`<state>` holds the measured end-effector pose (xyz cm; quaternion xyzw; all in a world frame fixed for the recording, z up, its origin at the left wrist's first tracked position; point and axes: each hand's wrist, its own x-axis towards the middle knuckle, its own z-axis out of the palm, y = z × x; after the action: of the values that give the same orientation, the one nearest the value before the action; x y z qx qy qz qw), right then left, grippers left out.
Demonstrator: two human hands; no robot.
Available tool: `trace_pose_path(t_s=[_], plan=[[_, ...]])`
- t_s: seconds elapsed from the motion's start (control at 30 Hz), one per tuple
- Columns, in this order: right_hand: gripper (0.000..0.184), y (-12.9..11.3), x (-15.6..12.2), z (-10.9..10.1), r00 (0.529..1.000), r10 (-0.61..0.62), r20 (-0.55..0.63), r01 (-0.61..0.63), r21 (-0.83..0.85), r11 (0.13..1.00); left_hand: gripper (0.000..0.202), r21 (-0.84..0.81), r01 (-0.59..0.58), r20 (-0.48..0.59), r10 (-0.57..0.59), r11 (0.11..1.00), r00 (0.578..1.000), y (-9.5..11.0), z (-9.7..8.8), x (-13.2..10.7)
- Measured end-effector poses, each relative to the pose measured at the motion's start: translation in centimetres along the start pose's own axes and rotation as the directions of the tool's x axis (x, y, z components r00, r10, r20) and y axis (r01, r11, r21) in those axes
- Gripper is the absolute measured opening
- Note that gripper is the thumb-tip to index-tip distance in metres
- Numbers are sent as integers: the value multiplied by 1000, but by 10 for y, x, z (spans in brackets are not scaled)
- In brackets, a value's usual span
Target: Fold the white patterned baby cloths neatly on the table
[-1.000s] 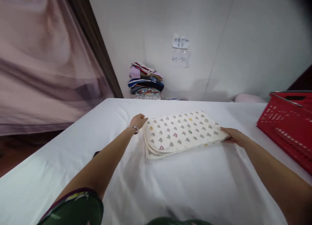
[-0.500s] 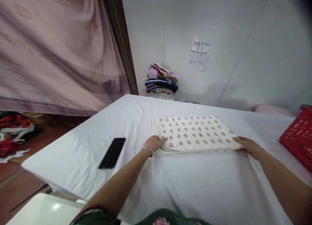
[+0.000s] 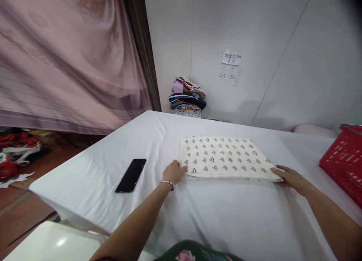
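Remote post, clock centred on the folded mushroom-print cloth (image 3: 223,157), which I see lying on the white-covered table (image 3: 226,212), in front of the wearer. Left hand (image 3: 174,172) between 8 and 9 o'clock: grip pinching the cloth's near left corner, thumb on top; silver bracelet (image 3: 169,183) on that wrist. Right hand (image 3: 292,179) towards 4: grip closed on the near right corner. Past the left hand, towards 9, I note a black smartphone (image 3: 131,175). Red plastic basket (image 3: 343,163) at 3; stack of folded fabrics (image 3: 188,97) at 11
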<state>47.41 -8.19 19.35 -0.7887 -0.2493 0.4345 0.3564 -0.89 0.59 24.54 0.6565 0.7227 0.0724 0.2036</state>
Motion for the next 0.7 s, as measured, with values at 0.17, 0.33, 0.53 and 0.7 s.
trace_pose_path(t_s=[0.17,0.33,0.53,0.7], plan=[[88,-22,4,13,997,-15,-72,3,-165,986,34,26,17,75,-19,1000,997,9,1,3],[81,-28,-7,18,985,-137,-101,120,-158,980,21,-97,6,57,-1,995,998,6,-14,12],[85,11,-54,24,983,-181,-20,171,-241,955,18,-215,32,86,-14,976,996,-23,-27,24],[82,36,-63,32,967,-243,-75,153,-593,791,25,-276,22,59,-6,961,998,-39,-19,19]])
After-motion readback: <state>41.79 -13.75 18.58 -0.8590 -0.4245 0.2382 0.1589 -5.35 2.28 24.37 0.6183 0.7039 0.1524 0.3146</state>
